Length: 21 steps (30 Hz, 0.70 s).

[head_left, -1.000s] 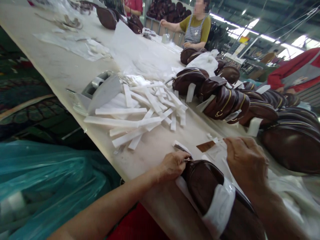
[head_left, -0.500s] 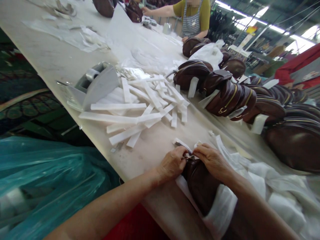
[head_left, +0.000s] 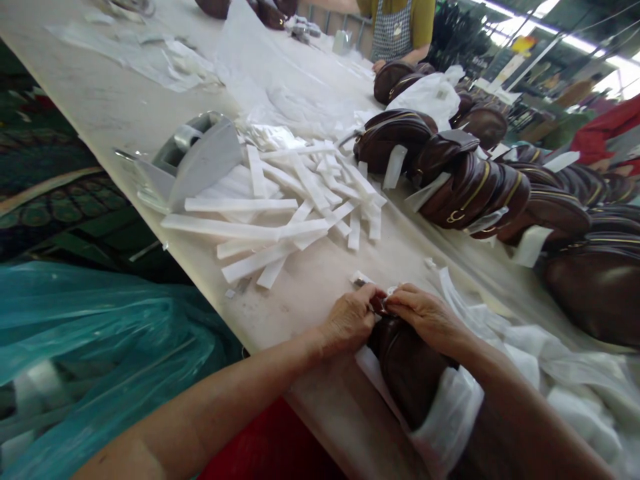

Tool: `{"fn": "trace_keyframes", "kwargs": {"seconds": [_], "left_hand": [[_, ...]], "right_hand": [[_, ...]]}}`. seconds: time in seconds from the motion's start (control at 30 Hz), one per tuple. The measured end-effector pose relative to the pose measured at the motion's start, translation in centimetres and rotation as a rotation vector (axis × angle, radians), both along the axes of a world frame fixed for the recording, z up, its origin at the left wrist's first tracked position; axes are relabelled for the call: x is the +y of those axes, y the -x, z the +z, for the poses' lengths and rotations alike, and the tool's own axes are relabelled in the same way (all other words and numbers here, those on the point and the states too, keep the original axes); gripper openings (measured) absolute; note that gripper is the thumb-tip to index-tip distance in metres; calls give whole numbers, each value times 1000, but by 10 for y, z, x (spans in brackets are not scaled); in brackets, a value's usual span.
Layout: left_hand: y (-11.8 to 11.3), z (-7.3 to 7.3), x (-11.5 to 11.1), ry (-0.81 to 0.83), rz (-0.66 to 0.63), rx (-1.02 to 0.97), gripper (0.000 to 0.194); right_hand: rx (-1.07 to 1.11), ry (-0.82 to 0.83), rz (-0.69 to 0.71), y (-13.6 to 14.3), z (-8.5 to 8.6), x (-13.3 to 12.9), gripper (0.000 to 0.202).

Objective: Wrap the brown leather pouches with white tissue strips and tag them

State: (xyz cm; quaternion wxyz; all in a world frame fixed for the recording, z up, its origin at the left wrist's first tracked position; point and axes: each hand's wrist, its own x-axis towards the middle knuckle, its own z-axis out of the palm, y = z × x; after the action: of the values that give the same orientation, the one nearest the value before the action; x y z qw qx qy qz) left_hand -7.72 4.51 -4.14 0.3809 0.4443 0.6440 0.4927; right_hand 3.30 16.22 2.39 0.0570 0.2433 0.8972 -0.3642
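A dark brown leather bag (head_left: pixel 413 370) lies at the table's near edge, white wrapping (head_left: pixel 453 413) around its lower side. At the bag's upper end my left hand (head_left: pixel 353 317) pinches a small part by the strap or hardware. My right hand (head_left: pixel 423 313) is closed against the same spot from the other side, fingertips nearly touching the left ones. The exact piece between the fingers is too small to make out. Just beyond them is a small white strip with a dark piece (head_left: pixel 359 279).
White strips (head_left: pixel 270 230) are heaped beside a tape dispenser (head_left: pixel 205 160). Several brown bags (head_left: pixel 465 190) line the right side. Crumpled white wrapping (head_left: pixel 535 353) lies right of my right hand. A person (head_left: pixel 400 33) stands across the table (head_left: pixel 300 307); teal plastic (head_left: pixel 125 347) hangs at left.
The view has shifted slightly. Both hands stay at the bag's upper end, and the fingers of my left hand have turned a little around the small part there.
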Motion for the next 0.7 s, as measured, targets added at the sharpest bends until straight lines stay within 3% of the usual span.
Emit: {"fn": "trace_keyframes", "kwargs": {"seconds": [0.23,0.43,0.7], "left_hand": [[-1,4,-1,-10,48,33,31],[-2,-3,-5,-61,81,122,12],[-5,-11,-9,-207,-7,196,14]], "right_hand": [[-55,79,-27,8,2,-1,27],[-161,129,-101,14,8,-4,25],[-158,294,-201,16,10,-4,30]]}}
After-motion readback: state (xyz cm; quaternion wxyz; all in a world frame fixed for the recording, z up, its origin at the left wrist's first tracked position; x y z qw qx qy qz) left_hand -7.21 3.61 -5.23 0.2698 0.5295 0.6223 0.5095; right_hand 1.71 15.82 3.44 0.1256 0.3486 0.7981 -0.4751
